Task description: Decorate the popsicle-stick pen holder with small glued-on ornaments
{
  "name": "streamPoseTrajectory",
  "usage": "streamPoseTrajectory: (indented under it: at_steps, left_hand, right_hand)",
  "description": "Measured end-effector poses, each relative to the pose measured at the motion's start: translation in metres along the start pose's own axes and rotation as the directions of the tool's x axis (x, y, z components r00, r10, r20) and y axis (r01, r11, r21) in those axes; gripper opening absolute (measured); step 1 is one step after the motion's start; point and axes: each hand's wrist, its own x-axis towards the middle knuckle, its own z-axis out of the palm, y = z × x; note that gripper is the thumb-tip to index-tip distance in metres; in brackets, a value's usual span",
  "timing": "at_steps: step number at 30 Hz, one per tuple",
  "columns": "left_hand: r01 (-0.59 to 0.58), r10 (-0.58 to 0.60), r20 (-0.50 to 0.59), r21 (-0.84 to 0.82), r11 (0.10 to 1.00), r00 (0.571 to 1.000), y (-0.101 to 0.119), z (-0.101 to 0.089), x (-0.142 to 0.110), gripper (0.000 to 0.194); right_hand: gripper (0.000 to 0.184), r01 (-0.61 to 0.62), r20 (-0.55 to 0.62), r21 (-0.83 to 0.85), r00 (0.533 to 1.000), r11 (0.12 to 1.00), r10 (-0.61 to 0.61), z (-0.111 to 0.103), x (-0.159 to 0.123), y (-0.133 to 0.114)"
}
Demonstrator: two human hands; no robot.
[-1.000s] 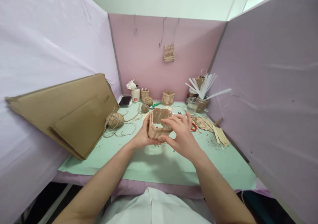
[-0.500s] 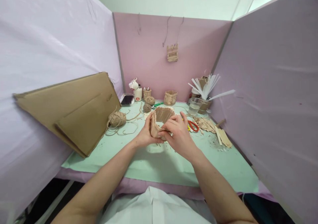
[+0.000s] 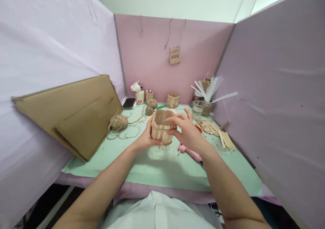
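A small pot (image 3: 161, 133) made of pale wooden craft sticks stands upright, with a twisted cord around its upper part. My left hand (image 3: 148, 136) wraps around its left side and base, holding it above the table. At the right front of the rim is my right hand (image 3: 186, 129), its index finger over the opening and thumb by the outer wall. Those fingers are apart, and I cannot tell how firmly they touch. Below the right hand lies a pink tool (image 3: 190, 152), partly hidden by the forearm. Red-handled scissors (image 3: 198, 128) show behind that hand.
Left are a twine ball (image 3: 118, 122) and leaning cardboard (image 3: 78, 120). At the back stand a second stick pot (image 3: 173, 101), a phone (image 3: 129, 102) and a water cup (image 3: 197, 109). Wooden sticks (image 3: 227, 140) lie on the right. Walls (image 3: 274, 80) enclose the table.
The pot has turned and tipped, so its striped front now faces me. My right fingers have loosened from their pinch on the rim. The pink tool has come into view.
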Motion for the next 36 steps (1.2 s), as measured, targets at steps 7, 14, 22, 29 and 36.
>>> streamPoseTrajectory:
  at_steps: [7, 14, 22, 29, 36]
  left_hand:
    - [0.122, -0.114, 0.053, -0.174, 0.977, 0.992, 0.006, -0.008, -0.002, 0.101]
    - [0.279, -0.213, 0.201, -0.396, 0.875, 0.956, 0.001, -0.023, -0.010, 0.096]
    - [0.157, -0.193, -0.061, -0.370, 0.916, 0.979, 0.001, -0.017, 0.007, 0.071]
    - [0.006, -0.037, -0.200, -0.154, 0.988, 0.979, 0.002, -0.015, 0.008, 0.094]
    - [0.030, -0.036, -0.306, -0.026, 0.999, 0.951, 0.002, -0.008, 0.007, 0.071]
  right_hand:
    - [0.107, -0.104, -0.036, 0.320, 0.992, 0.942, 0.122, -0.008, -0.006, 0.010]
    - [0.089, -0.249, 0.199, 0.915, 0.963, 0.317, 0.180, 0.052, -0.007, 0.040]
    - [0.058, -0.204, 0.181, 0.978, 0.940, 0.051, 0.290, 0.069, -0.001, 0.031]
    - [0.055, -0.256, 0.204, 0.961, 0.910, 0.103, 0.362, 0.091, -0.003, 0.041]
    - [0.054, -0.225, 0.135, 0.959, 0.899, 0.174, 0.416, 0.100, -0.001, 0.046]
